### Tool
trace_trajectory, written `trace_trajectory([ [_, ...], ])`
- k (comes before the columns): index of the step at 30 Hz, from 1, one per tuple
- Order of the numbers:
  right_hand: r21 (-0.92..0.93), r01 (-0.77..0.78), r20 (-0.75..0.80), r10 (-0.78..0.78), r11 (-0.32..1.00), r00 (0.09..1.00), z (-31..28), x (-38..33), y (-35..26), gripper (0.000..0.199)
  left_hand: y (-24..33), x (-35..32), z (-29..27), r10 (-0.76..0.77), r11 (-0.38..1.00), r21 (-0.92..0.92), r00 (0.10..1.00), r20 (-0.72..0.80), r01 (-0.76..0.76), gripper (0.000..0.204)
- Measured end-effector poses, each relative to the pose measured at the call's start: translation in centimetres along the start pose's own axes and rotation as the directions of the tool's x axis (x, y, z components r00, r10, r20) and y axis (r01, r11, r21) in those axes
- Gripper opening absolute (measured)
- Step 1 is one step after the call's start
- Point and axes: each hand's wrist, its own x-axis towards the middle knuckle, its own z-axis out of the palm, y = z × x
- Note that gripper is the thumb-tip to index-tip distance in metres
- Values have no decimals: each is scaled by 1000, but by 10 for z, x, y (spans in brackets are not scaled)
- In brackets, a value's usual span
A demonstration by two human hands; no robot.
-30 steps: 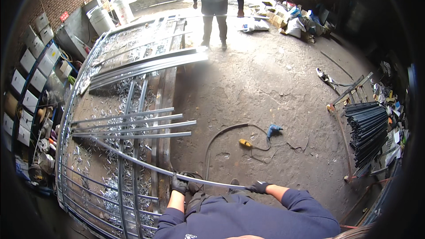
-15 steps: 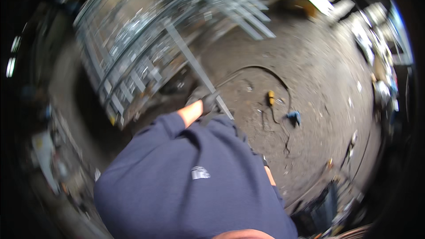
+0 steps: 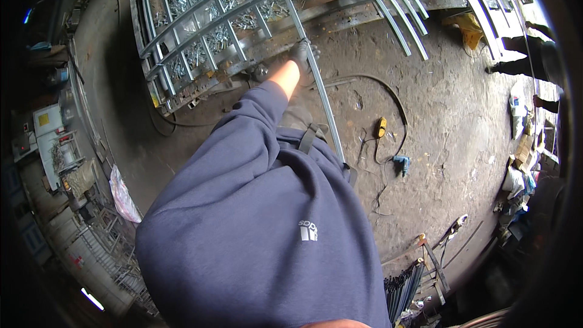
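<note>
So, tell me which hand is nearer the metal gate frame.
Left: the left hand grips the long bar at the gate frame's edge; the right hand is hidden from view.

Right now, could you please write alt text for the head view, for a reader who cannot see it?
A gloved left hand grips a long grey metal bar that runs from a curved metal gate frame down past the person's blue sleeve. A yellow tool lies on the dirt floor.

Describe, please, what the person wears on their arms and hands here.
A dark work glove covers the one hand in view, the left hand. That arm wears a navy-blue sweatshirt sleeve, pushed back to bare the forearm. The garment carries a small white printed mark. The right hand is out of view.
</note>
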Motion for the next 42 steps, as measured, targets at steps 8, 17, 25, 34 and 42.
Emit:
trace_trajectory([
  [8,-27,-173,-26,172,985,985,-35,-43,56,45,13,-10,19,-79,996,-56,992,-93,74,25],
  [17,156,-41,-42,48,987,998,-46,44,85,39,18,-3,-45,-191,950,238,979,-78,204,47],
  [25,14,-125,-74,126,992,989,4,95,-4,49,68,-71,-182,47,530,833,976,-215,158,42],
  [34,-142,53,-151,-75,988,986,0,85,-7,60,52,-142,-282,-50,862,429,888,-457,269,41],
  [42,76,-117,-47,121,990,992,20,103,-41,56,109,-67,-209,228,797,604,930,-288,-9,46],
])
